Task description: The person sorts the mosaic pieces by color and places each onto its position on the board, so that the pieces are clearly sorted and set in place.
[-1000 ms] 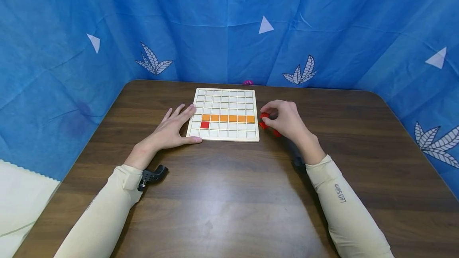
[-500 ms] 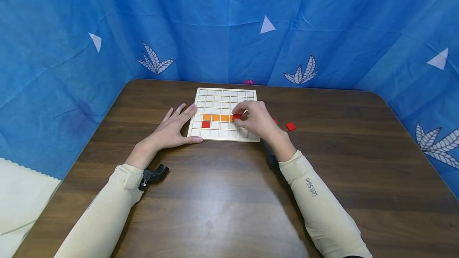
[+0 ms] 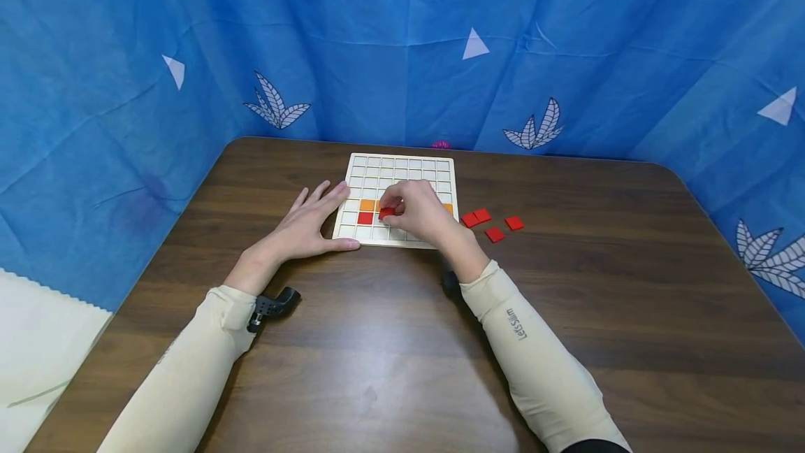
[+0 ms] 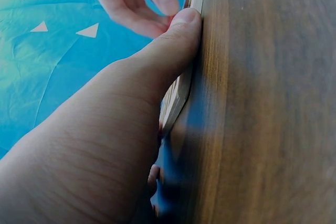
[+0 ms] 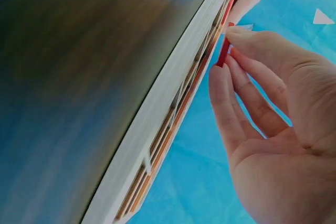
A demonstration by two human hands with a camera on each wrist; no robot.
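A pale grid board lies on the table, with a row of orange tiles partly hidden by my right hand. Below the leftmost orange tile, a red tile sits in a cell. My right hand pinches another red tile between thumb and fingers, just above the cell to the right of the placed red one. With fingers spread, my left hand rests at the board's left side, its thumb along the near left corner.
Several loose red tiles lie on the dark wooden table just right of the board. A blue patterned curtain hangs behind the table. Something white shows beyond the table's left edge.
My right hand has carried a red tile leftward from the loose tiles, across the board, to beside the placed red tile. My left hand has stayed on the board's left side.
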